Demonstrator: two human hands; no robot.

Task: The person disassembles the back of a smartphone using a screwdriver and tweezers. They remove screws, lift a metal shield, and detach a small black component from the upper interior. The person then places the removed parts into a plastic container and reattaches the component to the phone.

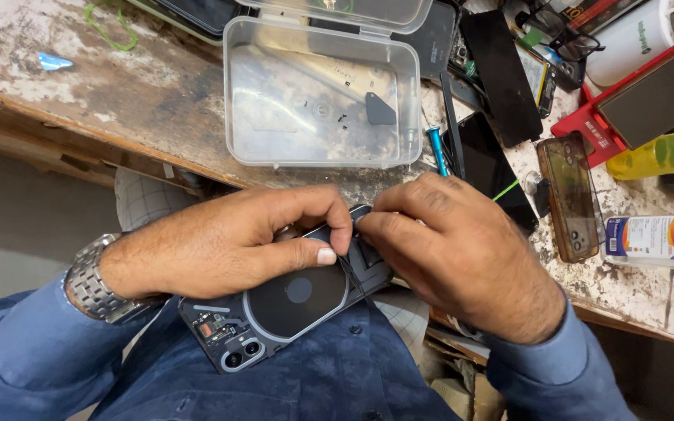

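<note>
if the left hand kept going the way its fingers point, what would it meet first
The left hand points rightward across the opened phone, so it would almost at once meet the right hand, whose fingertips already sit close to its own; depth is unclear.

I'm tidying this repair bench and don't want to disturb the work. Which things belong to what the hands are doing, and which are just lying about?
In hand:
- opened phone, held by left hand and right hand
- clear plastic box, holding tiny parts
- blue screwdriver, close by

Lying about:
- amber-cased phone
- black phone
- yellow-green bottle
- clear bottle
</note>
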